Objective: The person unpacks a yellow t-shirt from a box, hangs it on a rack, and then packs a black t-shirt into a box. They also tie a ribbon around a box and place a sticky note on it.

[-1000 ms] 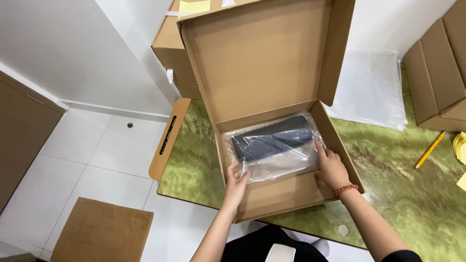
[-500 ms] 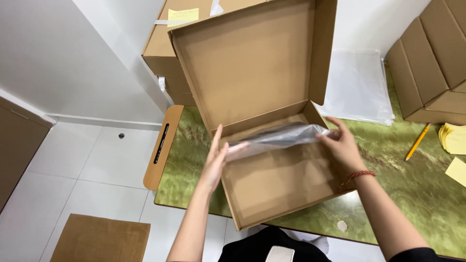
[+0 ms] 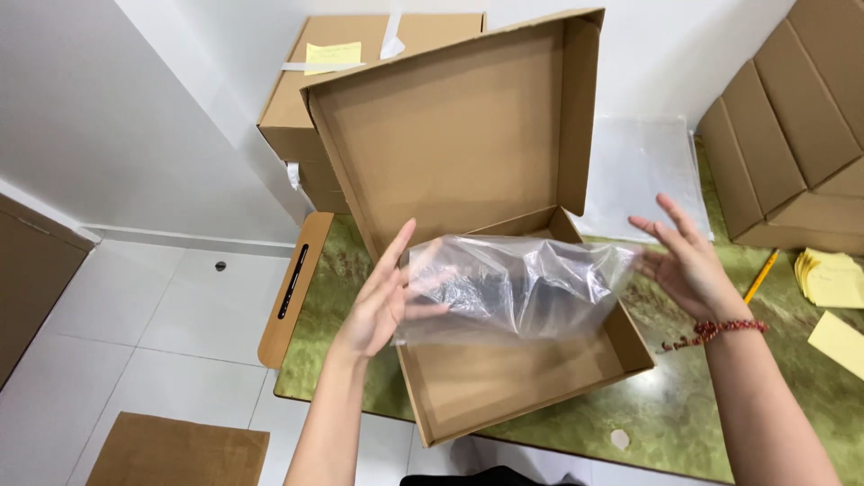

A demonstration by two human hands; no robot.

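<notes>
Hands spread flat, pressing plastic bag

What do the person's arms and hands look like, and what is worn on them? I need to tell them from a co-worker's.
Both forearms are bare, with no sleeves or gloves in view. The left hand wears nothing. The right hand has a red bead bracelet at the wrist. No rings or watch show.

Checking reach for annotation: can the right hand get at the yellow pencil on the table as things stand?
Probably yes. The pencil lies bare on the green table just beyond the right hand, with nothing between them. But that hand is touching the end of the clear plastic bag, which it would have to let go of first.
</notes>
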